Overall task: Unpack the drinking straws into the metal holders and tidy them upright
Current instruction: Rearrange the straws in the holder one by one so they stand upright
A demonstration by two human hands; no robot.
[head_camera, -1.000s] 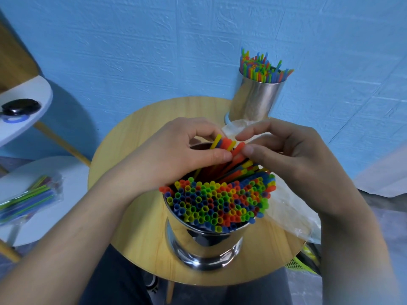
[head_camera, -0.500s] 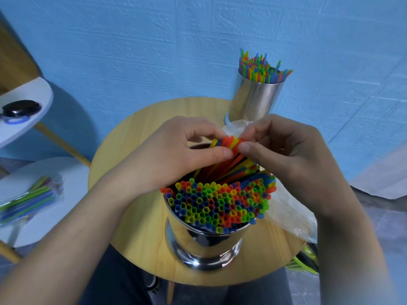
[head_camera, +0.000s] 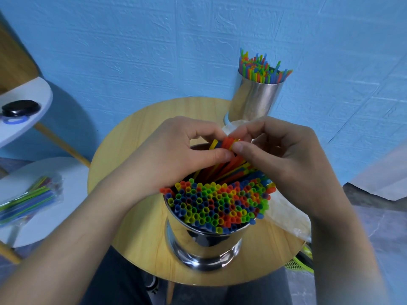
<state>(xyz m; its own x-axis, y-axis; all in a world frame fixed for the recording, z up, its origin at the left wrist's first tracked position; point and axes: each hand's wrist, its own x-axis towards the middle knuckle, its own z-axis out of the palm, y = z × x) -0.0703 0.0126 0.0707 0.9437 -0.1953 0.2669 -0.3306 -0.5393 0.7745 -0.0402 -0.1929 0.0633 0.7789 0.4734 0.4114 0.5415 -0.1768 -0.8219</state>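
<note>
Head view: left hand [head_camera: 176, 155] and right hand [head_camera: 286, 159] pinch leaning straws [head_camera: 226, 143] above the holder [head_camera: 204, 245].

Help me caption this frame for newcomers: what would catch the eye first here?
The near metal holder at the centre of the table stands out, crammed with bright upright straws whose open ends face the camera. Just behind them, the left hand and right hand both pinch the tips of a leaning bundle over the holder. A second holder of straws stands at the far edge, against the blue wall.
</note>
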